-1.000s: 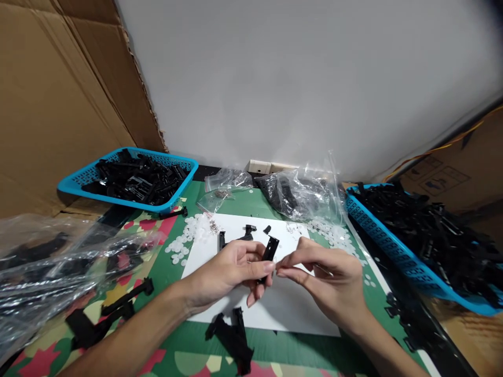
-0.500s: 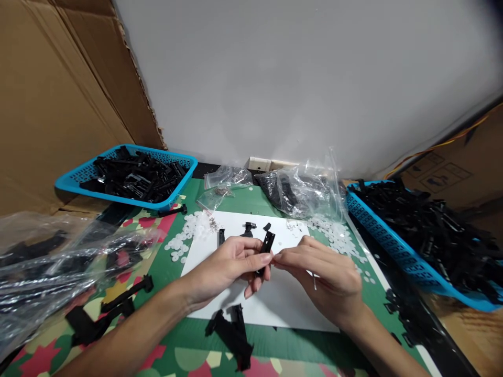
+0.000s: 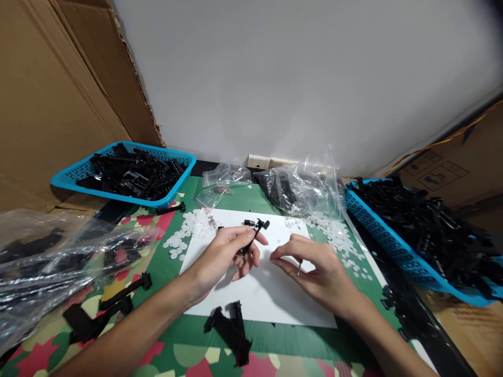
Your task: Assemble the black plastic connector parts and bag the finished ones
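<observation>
My left hand (image 3: 226, 254) is closed on a small black plastic part (image 3: 251, 238), held tilted above the white sheet (image 3: 271, 298). My right hand (image 3: 314, 267) hovers just to its right, fingers curled, with a thin small pin (image 3: 299, 269) sticking out between them. The two hands are a short gap apart. A few small black pieces (image 3: 248, 222) lie on the sheet beyond my left hand.
Blue baskets of black parts stand at the back left (image 3: 126, 173) and at the right (image 3: 416, 235). Clear bags hold parts at the left (image 3: 58, 256) and at the back (image 3: 302, 191). White washers (image 3: 181, 235) lie scattered beside the sheet. Black parts (image 3: 231, 332) lie near the front edge.
My hands have drawn apart. The left hand has turned the black part so that it lies flatter. The right hand has moved right and down with the pin.
</observation>
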`<state>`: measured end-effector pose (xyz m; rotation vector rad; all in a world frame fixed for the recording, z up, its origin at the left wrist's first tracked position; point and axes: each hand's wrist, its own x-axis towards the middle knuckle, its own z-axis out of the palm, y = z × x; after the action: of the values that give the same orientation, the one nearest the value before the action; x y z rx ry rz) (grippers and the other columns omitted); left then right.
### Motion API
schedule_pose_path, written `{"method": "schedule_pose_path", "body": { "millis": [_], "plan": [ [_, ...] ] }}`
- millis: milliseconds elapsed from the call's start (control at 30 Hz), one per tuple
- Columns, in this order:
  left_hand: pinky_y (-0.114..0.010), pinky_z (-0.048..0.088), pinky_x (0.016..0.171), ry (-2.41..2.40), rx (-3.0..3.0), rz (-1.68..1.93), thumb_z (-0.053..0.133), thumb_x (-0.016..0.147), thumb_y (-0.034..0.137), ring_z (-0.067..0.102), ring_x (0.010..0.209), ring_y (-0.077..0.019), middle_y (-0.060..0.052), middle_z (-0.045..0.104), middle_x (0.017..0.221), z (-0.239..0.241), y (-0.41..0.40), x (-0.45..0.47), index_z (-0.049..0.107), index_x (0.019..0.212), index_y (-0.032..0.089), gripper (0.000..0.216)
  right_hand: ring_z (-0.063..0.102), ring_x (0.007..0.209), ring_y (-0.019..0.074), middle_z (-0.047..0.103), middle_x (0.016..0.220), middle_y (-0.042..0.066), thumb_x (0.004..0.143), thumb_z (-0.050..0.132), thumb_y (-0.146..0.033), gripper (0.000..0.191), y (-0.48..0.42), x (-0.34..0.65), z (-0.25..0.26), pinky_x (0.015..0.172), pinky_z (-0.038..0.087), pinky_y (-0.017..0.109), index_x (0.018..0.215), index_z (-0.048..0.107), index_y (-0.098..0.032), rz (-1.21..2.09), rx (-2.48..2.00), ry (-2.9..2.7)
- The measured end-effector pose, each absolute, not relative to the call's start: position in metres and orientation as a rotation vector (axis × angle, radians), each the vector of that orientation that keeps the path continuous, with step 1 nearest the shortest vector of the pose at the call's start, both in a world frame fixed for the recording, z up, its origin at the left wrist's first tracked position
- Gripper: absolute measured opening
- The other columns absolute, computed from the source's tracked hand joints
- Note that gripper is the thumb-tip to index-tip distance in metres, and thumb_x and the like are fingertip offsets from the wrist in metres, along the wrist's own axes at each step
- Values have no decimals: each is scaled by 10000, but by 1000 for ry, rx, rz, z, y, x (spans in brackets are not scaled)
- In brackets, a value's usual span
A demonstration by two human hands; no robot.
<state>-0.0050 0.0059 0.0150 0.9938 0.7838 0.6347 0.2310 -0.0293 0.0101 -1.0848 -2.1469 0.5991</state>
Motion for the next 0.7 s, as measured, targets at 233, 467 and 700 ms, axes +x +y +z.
{"method": "schedule_pose_path", "body": {
  "millis": [233, 467, 700],
  "plan": [
    [-188, 286, 469, 836, 960, 727, 579, 1007, 463, 462, 538, -76, -10, 632, 781, 12, 11, -8, 649, 1234, 171, 376, 630, 899, 215, 771, 1036, 84, 1061, 533, -146, 258, -28, 221, 8, 766, 510, 348, 1082, 776, -229, 656, -981, -2476],
    [-200, 231, 494, 910, 965, 755, 627, 955, 326, 397, 565, -56, 13, 577, 812, 14, 12, -7, 627, 1269, 164, 354, 697, 889, 210, 757, 1003, 59, 1020, 633, -248, 164, -12, 244, 2, 786, 524, 340, 1002, 796, -245, 687, -1402, -2040],
    [-202, 294, 504, 836, 1053, 757, 721, 925, 386, 427, 591, -52, -1, 578, 877, 11, 10, -1, 613, 1201, 141, 385, 704, 929, 225, 758, 1007, 52, 940, 745, -255, 67, -10, 239, -3, 808, 516, 343, 944, 812, -255, 791, -1543, -2045]
  ]
}}
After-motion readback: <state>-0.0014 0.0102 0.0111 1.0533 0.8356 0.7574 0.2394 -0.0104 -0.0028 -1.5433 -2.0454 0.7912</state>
